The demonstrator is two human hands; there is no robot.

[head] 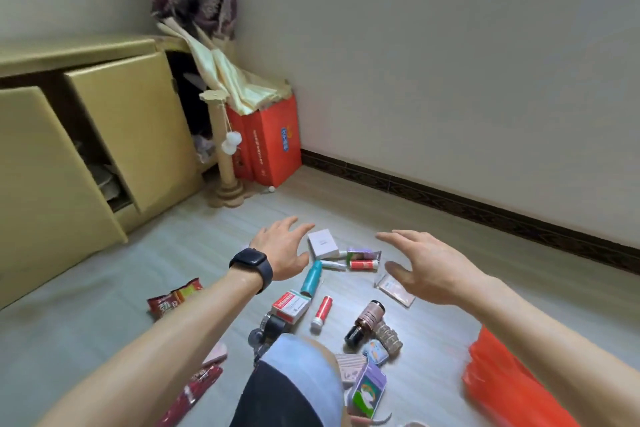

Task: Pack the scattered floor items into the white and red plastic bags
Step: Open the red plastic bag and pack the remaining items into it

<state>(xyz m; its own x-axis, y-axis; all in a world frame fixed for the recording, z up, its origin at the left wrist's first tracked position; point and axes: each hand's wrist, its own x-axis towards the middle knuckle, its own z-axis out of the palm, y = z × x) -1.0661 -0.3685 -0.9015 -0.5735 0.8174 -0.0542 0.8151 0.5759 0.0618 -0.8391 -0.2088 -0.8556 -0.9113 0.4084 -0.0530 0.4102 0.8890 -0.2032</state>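
Small items lie scattered on the grey floor: a white box (322, 243), a teal bottle (311, 277), a red-and-white medicine box (290, 305), a red tube (322, 314), a dark pink-capped bottle (364, 322), a pink packet (395, 289) and a red snack bag (175, 300). My left hand (282, 247), with a black watch at the wrist, hovers open just left of the white box. My right hand (429, 265) hovers open above the pink packet. A red plastic bag (504, 380) lies at the lower right. No white bag is visible.
My knee (294, 385) fills the bottom middle, with several more packets (367, 388) beside it. A yellow cabinet (104, 135) with open doors stands at the left. A cat scratching post (227, 163) and a red carton (272, 146) sit in the corner.
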